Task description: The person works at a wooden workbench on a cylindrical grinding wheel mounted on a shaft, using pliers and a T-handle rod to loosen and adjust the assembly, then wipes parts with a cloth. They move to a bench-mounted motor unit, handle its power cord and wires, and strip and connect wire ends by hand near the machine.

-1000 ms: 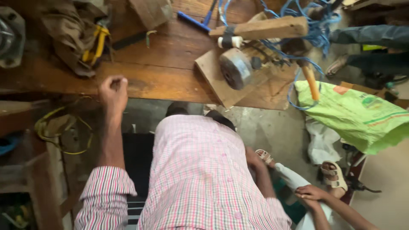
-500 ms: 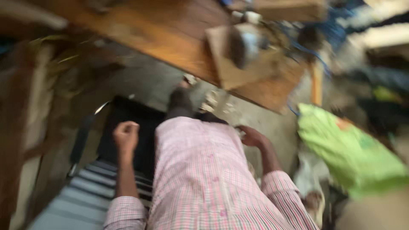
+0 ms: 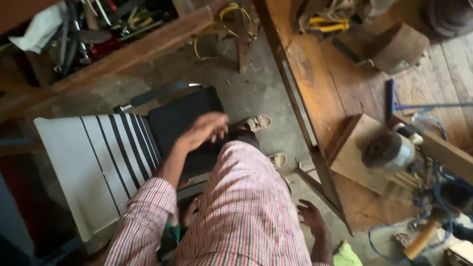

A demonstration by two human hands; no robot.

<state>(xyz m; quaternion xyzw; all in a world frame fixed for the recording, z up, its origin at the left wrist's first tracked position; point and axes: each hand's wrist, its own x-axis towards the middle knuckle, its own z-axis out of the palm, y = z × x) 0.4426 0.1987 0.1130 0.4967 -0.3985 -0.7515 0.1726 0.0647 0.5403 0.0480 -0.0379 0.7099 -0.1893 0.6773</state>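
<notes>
My left hand (image 3: 204, 129) is stretched forward over the black seat (image 3: 180, 116) of a chair, fingers loosely apart and holding nothing; it is a little blurred. My right hand (image 3: 313, 219) hangs low beside my checked shirt, fingers spread and empty, close to the wooden leg of the workbench (image 3: 322, 177). The chair's back (image 3: 88, 162) has white and black stripes and lies to the left. My sandalled feet (image 3: 258, 122) stand on the grey floor between the chair and the bench.
The workbench (image 3: 315, 74) on the right carries a small motor on a wooden board (image 3: 387, 150), blue cable (image 3: 433, 123), yellow-handled pliers (image 3: 327, 22) and an orange-handled tool (image 3: 419, 241). A wooden shelf with tools (image 3: 98, 29) runs along the top left.
The view has swung from the workbench down to the chair and floor. My left hand has left the bench edge, dropped and opened over the chair seat. My right hand stays low at my side.
</notes>
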